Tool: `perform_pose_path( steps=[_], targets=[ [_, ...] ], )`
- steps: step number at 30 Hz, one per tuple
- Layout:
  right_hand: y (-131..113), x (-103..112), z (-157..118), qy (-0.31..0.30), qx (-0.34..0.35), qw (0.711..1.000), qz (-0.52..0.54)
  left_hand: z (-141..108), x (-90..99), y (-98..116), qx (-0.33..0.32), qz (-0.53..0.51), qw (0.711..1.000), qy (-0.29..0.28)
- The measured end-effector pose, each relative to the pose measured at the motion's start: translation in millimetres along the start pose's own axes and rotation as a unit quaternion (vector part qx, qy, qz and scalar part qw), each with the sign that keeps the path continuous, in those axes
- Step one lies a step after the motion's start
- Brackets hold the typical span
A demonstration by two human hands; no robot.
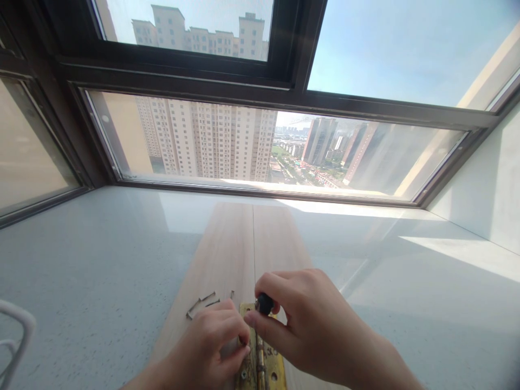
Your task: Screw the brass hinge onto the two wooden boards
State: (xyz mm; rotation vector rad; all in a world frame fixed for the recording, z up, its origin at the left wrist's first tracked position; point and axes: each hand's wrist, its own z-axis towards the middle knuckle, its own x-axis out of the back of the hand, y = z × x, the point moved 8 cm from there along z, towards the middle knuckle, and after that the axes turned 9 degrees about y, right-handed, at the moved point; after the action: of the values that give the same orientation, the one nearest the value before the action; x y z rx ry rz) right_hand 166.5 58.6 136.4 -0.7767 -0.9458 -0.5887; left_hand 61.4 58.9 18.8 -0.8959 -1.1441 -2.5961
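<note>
My right hand [312, 322] is closed around a black-handled screwdriver [265, 304], seen from its handle end; the shaft and tip are hidden. Below it lies a worn brass hinge [260, 368], spread flat across the seam of two pale wooden boards [231, 244]. One screw head [244, 375] sits in the hinge's left leaf, and an open hole shows in the right leaf. At the left leaf's edge my left hand [213, 344] pinches thumb and fingertips together; a small dark bit shows between them, too small to name. Several loose screws [201, 304] rest on the left board.
The boards lie on a speckled white sill [101, 271] that runs to a dark-framed window [264, 192]. A white curved rod or rack [26, 325] stands at the far left edge. At the right rises a white wall [495, 179].
</note>
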Motion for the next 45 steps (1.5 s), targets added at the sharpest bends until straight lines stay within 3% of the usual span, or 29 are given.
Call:
perform_pose_path(
  steps=[11, 20, 29, 37, 45],
  targets=[
    [-1, -1, 0, -0.004, 0.005, 1.0, -0.007, -1, -1.7, -4, 0.009, 0.0, 1.0, -0.002],
    [-1, 3, -1, 0.003, -0.002, 1.0, -0.003, -2, -1.4, -11, 0.076, -0.012, 0.997, -0.018],
    [11, 38, -5, 0.063, -0.033, 0.996, 0.045, 3, -1.9, -7, 0.092, -0.029, 0.995, -0.034],
    [-7, -9, -3, -0.079, 0.001, 0.993, 0.086, 6, -2.4, 2, 0.032, -0.04, 0.998, -0.023],
    [-5, -22, -2, -0.098, -0.012, 0.992, 0.075, 7, -1.7, 0, 0.043, -0.054, 0.997, -0.017]
  ],
)
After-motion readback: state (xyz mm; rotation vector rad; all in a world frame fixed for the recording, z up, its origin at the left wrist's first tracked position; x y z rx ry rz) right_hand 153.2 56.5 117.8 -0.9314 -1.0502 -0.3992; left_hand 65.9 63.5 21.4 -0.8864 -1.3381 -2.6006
